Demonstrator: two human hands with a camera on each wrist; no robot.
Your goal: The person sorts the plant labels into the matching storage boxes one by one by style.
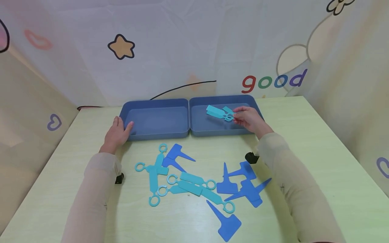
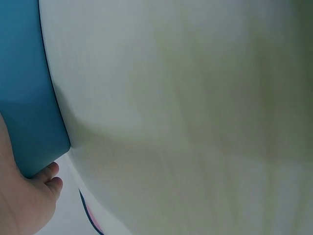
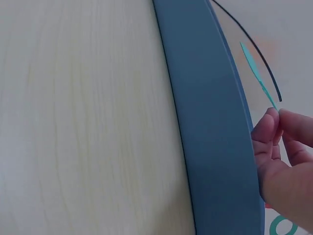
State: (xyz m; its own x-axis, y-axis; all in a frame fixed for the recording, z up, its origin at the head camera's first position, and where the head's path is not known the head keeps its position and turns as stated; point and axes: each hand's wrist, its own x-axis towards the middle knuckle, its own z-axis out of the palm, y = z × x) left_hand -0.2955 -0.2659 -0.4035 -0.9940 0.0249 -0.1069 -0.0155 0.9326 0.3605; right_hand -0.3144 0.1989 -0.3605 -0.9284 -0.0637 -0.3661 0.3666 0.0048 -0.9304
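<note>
My right hand (image 1: 250, 118) pinches a turquoise plant label with a ring end (image 1: 216, 112) above the right blue tray (image 1: 223, 132). Another turquoise piece shows beside it, though whether it is held or lies in the tray I cannot tell. In the right wrist view the held label (image 3: 257, 73) appears edge-on between thumb and fingers. My left hand (image 1: 117, 135) grips the outer left corner of the left blue tray (image 1: 156, 136), thumb at the rim and fingers along the outside. The left wrist view shows that hand (image 2: 29, 200) against the tray wall (image 2: 29, 88).
In front of the trays lie several turquoise ring labels (image 1: 189, 187), some overlapping. Blue T-shaped plant labels (image 1: 229, 227) are scattered among and right of them. Both trays stand side by side on the pale wooden table (image 1: 319, 141), before a printed curtain (image 1: 182, 40).
</note>
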